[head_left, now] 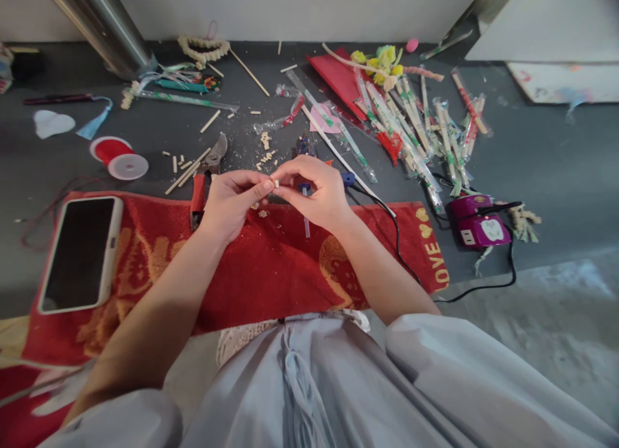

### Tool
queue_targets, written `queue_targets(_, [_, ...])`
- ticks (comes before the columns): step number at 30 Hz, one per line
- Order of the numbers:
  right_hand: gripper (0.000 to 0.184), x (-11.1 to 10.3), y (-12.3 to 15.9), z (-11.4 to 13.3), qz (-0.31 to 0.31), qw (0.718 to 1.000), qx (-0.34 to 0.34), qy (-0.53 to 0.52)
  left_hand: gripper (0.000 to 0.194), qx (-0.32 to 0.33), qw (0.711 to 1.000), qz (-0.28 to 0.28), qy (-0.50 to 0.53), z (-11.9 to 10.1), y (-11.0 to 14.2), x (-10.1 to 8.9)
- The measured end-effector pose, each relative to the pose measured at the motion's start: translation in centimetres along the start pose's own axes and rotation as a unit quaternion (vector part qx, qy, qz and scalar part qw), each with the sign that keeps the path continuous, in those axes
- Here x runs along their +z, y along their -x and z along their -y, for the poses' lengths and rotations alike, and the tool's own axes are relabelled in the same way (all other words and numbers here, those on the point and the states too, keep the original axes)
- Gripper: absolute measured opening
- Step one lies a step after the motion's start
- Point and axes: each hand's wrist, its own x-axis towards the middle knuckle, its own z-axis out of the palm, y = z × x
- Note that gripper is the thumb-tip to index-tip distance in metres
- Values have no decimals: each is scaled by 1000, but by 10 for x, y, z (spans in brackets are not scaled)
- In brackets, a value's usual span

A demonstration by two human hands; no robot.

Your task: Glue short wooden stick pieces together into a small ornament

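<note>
My left hand (pixel 229 202) and my right hand (pixel 316 193) meet above the red towel (pixel 271 267), fingertips nearly touching. A small pale piece of wooden stick (pixel 276 184) is pinched between them, and the fingers hide part of it. Behind my right hand lies a blue glue gun (pixel 347 178) with a black cord, mostly covered; a translucent glue stick (pixel 306 225) shows below the fingers. Pruning shears with red handles (pixel 197 193) rest beside my left hand. Little cut wooden bits (pixel 265 156) are scattered just beyond my fingers.
A phone (pixel 81 254) lies on the towel's left side, near a red ribbon spool (pixel 118 156). Many wrapped chopsticks (pixel 401 126) are piled at the back right. A purple power adapter (pixel 478 222) with cords sits at the right. A metal post (pixel 104 32) stands at the back left.
</note>
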Motion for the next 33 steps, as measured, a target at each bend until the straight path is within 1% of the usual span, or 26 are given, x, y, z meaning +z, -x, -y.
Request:
queue_targets(4, [6, 0, 0, 1, -1, 1000, -11, -1, 19, -3, 1000, 2, 2, -1, 0, 0])
queue_targets(11, [12, 1, 2, 0, 4, 1000, 16, -14, 22, -3, 1000, 6, -11, -3, 0, 0])
queue_targets(20, [10, 0, 2, -4, -14, 999, 18, -27, 19, 13, 1000, 12, 3, -5, -1, 1])
queue_targets(27, [11, 1, 3, -9, -23, 999, 38, -21, 14, -7, 1000, -4, -4, -6, -1, 1])
queue_targets(33, [13, 1, 3, -8, -21, 998, 57, -19, 10, 2, 998, -33, -51, -8, -1, 2])
